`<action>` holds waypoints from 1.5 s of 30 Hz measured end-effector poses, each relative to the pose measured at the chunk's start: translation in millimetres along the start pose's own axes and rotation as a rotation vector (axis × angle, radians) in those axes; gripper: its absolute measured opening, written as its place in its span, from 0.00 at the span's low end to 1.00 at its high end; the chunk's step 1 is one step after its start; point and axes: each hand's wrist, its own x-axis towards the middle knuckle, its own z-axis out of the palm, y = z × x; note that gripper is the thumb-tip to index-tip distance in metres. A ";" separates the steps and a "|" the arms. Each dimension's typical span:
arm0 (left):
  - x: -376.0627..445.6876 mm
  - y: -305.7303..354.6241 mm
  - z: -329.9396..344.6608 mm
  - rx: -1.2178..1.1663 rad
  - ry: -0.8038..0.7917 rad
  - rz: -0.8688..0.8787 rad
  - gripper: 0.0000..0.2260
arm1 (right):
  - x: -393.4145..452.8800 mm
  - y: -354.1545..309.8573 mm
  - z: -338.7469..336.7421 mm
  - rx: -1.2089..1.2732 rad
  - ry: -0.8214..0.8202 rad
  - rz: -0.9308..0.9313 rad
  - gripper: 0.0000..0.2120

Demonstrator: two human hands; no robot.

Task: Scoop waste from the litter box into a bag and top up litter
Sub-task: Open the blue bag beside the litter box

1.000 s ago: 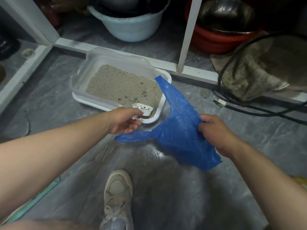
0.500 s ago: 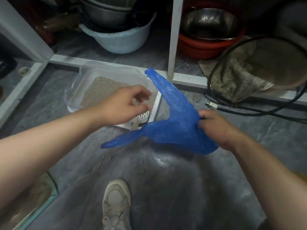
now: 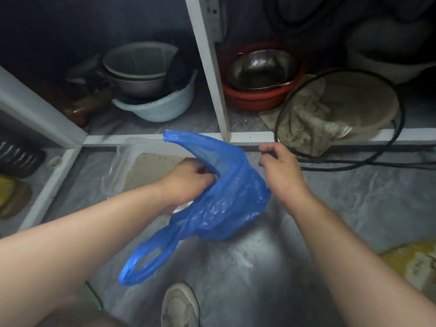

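A thin blue plastic bag (image 3: 226, 199) hangs in the air over the grey floor, one handle loop drooping at the lower left. My left hand (image 3: 191, 180) grips the bag at its mouth edge. My right hand (image 3: 280, 171) is beside the bag's right side with its fingers curled; whether it pinches the film is unclear. Behind the hands lies the translucent litter box (image 3: 122, 156) on its white base, holding grey litter (image 3: 151, 166). My left arm and the bag cover its near right corner. No scoop shows.
A white shelf frame (image 3: 212, 67) stands just behind the box, with a light blue basin (image 3: 160, 109) of stacked bowls and a red basin (image 3: 259, 97) holding a steel bowl. A cloth (image 3: 306, 123) and black cable (image 3: 354, 164) lie right. My shoe (image 3: 180, 305) is below.
My left hand left the box's near corner and took hold of the bag's mouth. My right hand slid from the bag's body to its right side. The view tilted up toward the shelf.
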 end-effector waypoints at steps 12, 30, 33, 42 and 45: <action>-2.3 3.9 14.7 0.156 -0.069 -0.106 0.06 | -22.0 1.0 3.2 -0.161 -0.259 -0.055 0.15; 22.0 5.1 6.7 -0.372 0.052 -0.049 0.11 | -17.3 1.7 7.7 -0.021 -0.336 0.148 0.10; 25.1 3.3 0.9 -0.518 0.041 -0.131 0.12 | -16.0 0.2 0.8 0.169 -0.342 0.213 0.06; 21.1 10.8 8.9 -0.522 -0.103 -0.371 0.11 | -22.6 -7.5 7.9 0.268 -0.403 0.213 0.10; 21.1 13.0 7.5 -0.479 0.019 -0.345 0.07 | -23.4 -10.2 9.3 0.235 -0.326 0.201 0.14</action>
